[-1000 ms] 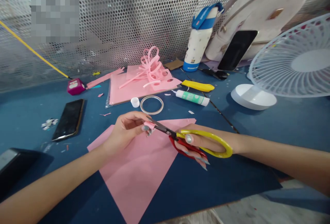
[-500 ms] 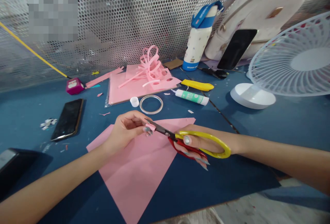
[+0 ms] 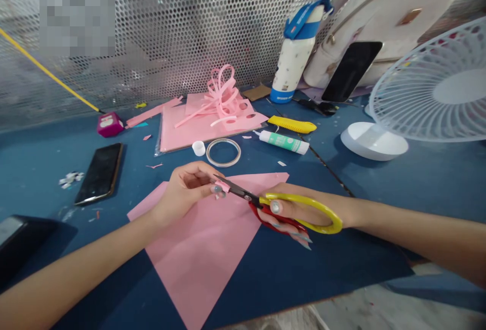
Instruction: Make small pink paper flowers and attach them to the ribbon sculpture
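Between the thumb and fingers of my left hand [image 3: 192,186] is a small piece of pink paper [image 3: 223,185], pinched tight. My right hand [image 3: 292,213] grips a pair of scissors [image 3: 246,196] with one yellow and one red handle loop, the thumb through the yellow one. The dark blades point left and lie against the pink piece, right by my left fingertips. Below both hands a large sheet of pink paper [image 3: 205,249] lies flat on the blue table [image 3: 304,279]. My left palm and the lower fingers are partly hidden.
Behind my hands are a roll of tape [image 3: 223,153], a white cap [image 3: 198,148], a glue tube [image 3: 284,142], a yellow cutter [image 3: 292,124] and pink sheets with curled strips [image 3: 224,89]. Phones [image 3: 100,173] lie left and lean right. A bottle [image 3: 296,56] and fan [image 3: 436,87] stand right.
The view has shifted very slightly. My hands, the scissors and the pink piece hold almost the same position, with the blades still at the paper.
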The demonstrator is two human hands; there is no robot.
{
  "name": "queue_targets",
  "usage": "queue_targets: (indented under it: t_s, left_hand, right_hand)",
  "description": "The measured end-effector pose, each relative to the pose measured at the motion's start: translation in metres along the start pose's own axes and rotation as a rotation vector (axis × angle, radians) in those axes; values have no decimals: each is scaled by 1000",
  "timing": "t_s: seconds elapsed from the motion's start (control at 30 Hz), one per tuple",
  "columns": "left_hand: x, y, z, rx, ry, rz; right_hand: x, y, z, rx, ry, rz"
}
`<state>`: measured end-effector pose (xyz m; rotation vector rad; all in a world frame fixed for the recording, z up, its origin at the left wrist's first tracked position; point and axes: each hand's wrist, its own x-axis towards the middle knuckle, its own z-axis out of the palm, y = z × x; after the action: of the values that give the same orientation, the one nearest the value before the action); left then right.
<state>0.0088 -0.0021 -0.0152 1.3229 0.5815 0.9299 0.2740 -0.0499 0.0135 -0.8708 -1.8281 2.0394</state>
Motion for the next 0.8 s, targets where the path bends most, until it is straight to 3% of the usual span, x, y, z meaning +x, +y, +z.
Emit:
queue_targets:
  t_s: [0.8]
  left_hand:
    - [1, 0, 0, -42, 10, -2]
  right_hand:
    - [-2, 2, 8, 153, 51, 39]
